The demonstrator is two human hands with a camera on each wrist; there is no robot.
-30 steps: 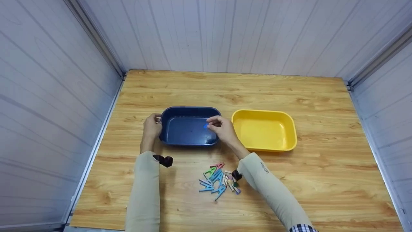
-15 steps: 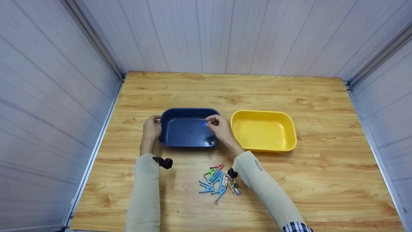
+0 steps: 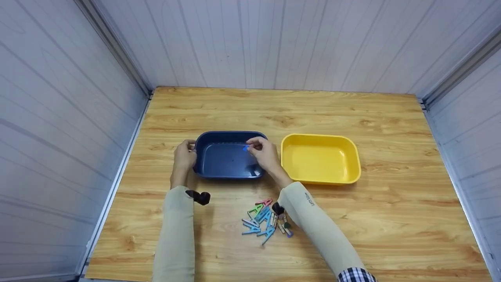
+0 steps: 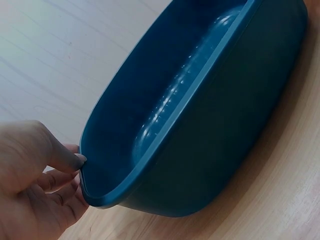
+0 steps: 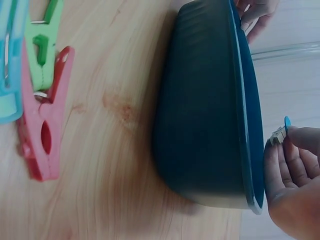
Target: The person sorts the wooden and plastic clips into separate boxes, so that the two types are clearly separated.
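My left hand (image 3: 184, 157) pinches the left rim of the dark blue basin (image 3: 231, 178). The left wrist view shows the thumb (image 4: 70, 157) on the rim and the other fingers against the outside. Over the basin's right part, my right hand (image 3: 267, 155) pinches a small wooden clothespin (image 5: 278, 136) with a blue piece on it. Only the blue piece shows clearly in the head view. In front of the basin lies a loose pile of clothespins (image 3: 261, 216), mostly blue, with green, pink (image 5: 47, 140) and small wooden ones; the right sleeve hangs beside it.
A yellow basin (image 3: 319, 158) stands right of the blue one, close to my right wrist. Both basins rest on a wood-grain table (image 3: 395, 219). Pale panels (image 3: 274, 43) rise at the back and on both sides.
My right hand, still pinching the clothespin, has drifted slightly left and away from me over the blue basin. The left hand keeps its place on the rim.
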